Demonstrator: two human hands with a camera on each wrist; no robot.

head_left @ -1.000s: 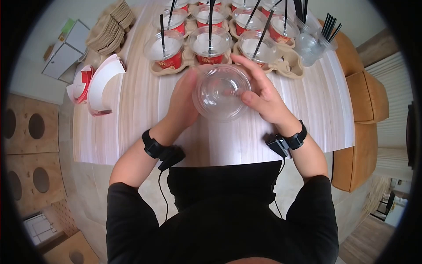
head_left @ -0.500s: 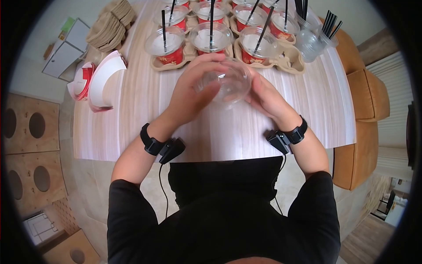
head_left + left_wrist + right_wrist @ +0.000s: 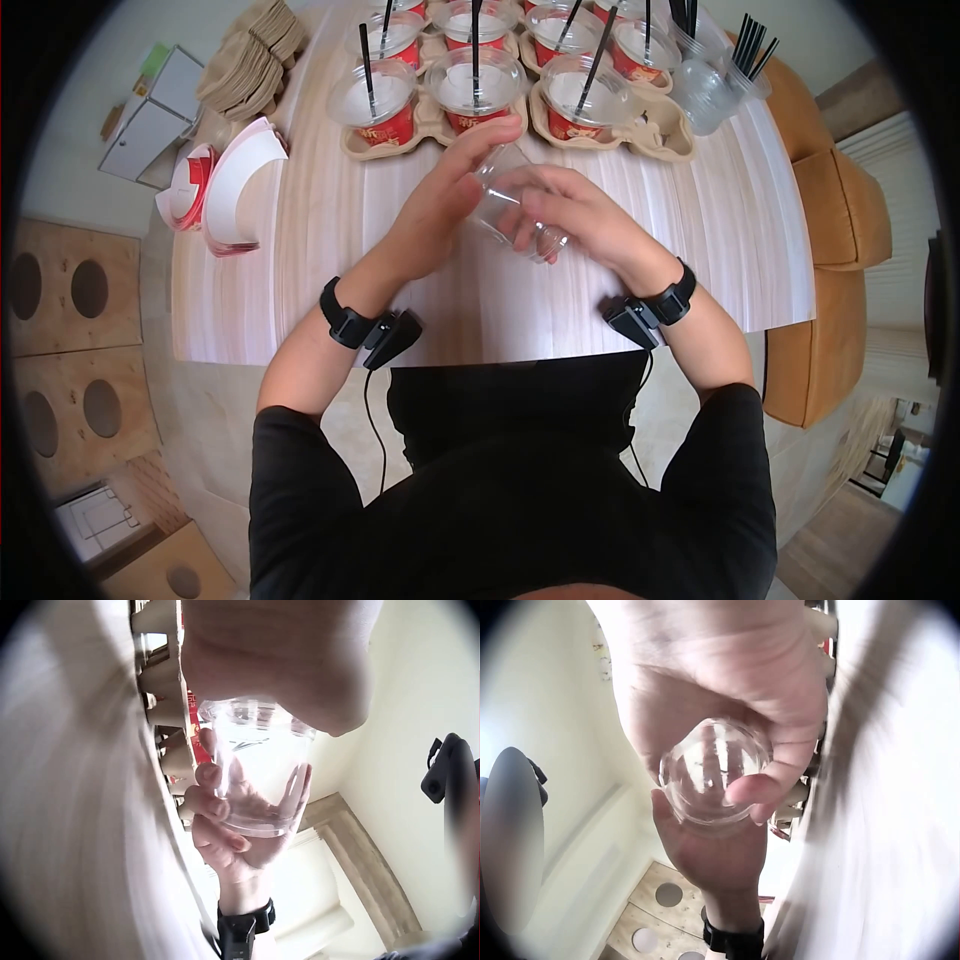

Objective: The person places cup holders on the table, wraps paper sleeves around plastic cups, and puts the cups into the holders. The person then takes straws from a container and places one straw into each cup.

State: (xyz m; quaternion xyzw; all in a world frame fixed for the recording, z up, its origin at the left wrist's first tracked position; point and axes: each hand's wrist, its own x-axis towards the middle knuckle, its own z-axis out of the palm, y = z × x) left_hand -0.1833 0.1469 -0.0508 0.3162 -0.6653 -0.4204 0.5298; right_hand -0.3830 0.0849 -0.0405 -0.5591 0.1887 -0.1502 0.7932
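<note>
A clear plastic cup (image 3: 499, 208) lies tilted between the two hands over the table, its mouth toward the left palm. My right hand (image 3: 600, 225) grips it, fingers curled round the side, as the left wrist view also shows on the cup (image 3: 259, 776). With fingers stretched forward, my left hand (image 3: 432, 215) has its palm up against the mouth end. The right wrist view looks onto the round base of the cup (image 3: 712, 772), with the left hand (image 3: 716, 859) beyond it. Part of the cup is hidden by the right fingers.
Beyond the hands, red paper cups (image 3: 380, 125) with clear lids and black straws stand in moulded carriers (image 3: 655, 135), one with a vacant socket. Stacked carriers (image 3: 245, 75) and red-white paper sleeves (image 3: 235, 190) are at left. Clear cups with black straws (image 3: 745, 60) stand at right.
The clear cup has gone from mouth up to tilted on its side, base toward the right. The left hand passed over the mouth and drew back left; the right fingers have curled round the side.
</note>
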